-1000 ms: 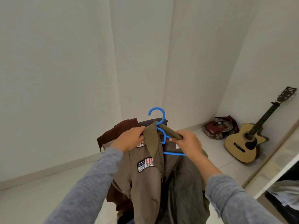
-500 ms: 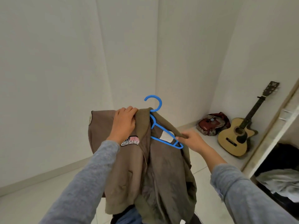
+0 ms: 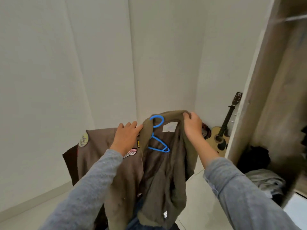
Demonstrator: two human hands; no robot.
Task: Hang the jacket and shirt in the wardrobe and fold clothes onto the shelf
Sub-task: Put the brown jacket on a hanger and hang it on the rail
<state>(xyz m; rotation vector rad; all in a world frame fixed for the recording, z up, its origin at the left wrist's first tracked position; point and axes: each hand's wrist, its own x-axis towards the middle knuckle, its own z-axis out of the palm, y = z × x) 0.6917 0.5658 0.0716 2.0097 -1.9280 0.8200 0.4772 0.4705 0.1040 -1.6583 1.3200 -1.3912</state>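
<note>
From the head view, we see the jacket (image 3: pixel 99 155) held up in the air in front of us, just left of the open wardrobe (image 3: pixel 249 97). The left hand (image 3: pixel 127 138) grips the jacket's shoulder beside the collar, fingers lying over the top edge, and the right hand (image 3: pixel 192 128) is curled round the far end of the collar, lifting it. The blue hanger (image 3: pixel 159 141) sits inside the open front between the 2 hands; its hook stands up at the collar and 1 arm shows bare against the lining. We judge that the jacket is being fitted onto the hanger and is not yet seated. The next move calls for drawing the collar and the loose shoulder over that bare arm, then carrying the hook right and up to the blurred rail (image 3: pixel 295 18) high in the wardrobe.
</note>
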